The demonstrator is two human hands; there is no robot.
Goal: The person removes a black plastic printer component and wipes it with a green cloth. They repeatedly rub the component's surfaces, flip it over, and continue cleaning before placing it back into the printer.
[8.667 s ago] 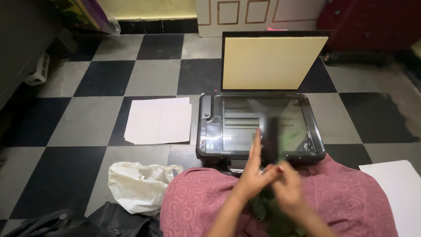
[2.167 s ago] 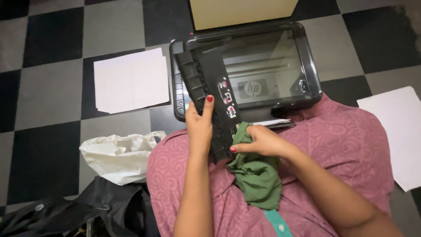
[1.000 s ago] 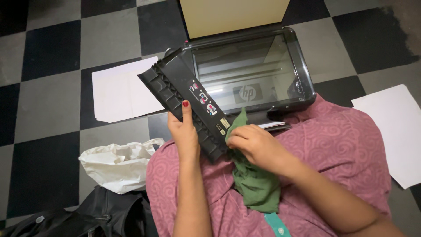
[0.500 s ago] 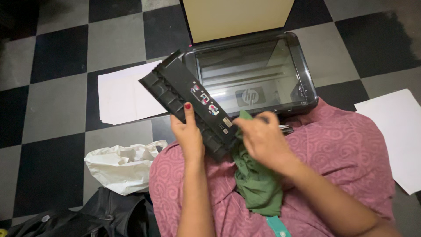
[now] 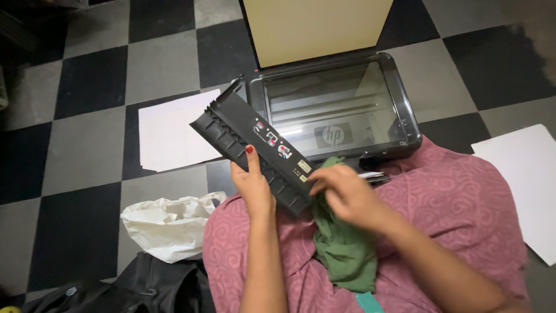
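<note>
Person sits on the checkered floor (image 5: 87, 150), pink-clad lap in front of a scanner (image 5: 405, 110) w/ its lid (image 5: 315, 29) up, glass bed bare.

Left hand (image 5: 252, 185) is clamped on a long black panel (image 5: 249, 148), thumb on top w/ red nail, fingers under. Panel is held tilted, slanting from upper left over the scanner's left edge down to the lap; ribbed along one side, a few small stickers on the flat face.

Right hand (image 5: 341, 191) is bunched round a green cloth (image 5: 344, 249), fingers closed on it and pressed to the panel's lower end, near the stickers. Hand looks a bit blurred. Rest of the cloth hangs down over the lap.

Left of the scanner: paper stack (image 5: 171, 136) flat on the floor, partly behind the panel's top end. More paper, a sheet (image 5: 530, 179), lies at right by the knee.

Containers: a crumpled white bag (image 5: 165, 226) by the left knee, mouth collapsed, can't tell what's in it. Below that a black bag (image 5: 145, 287), slumped, contents not visible either.
</note>
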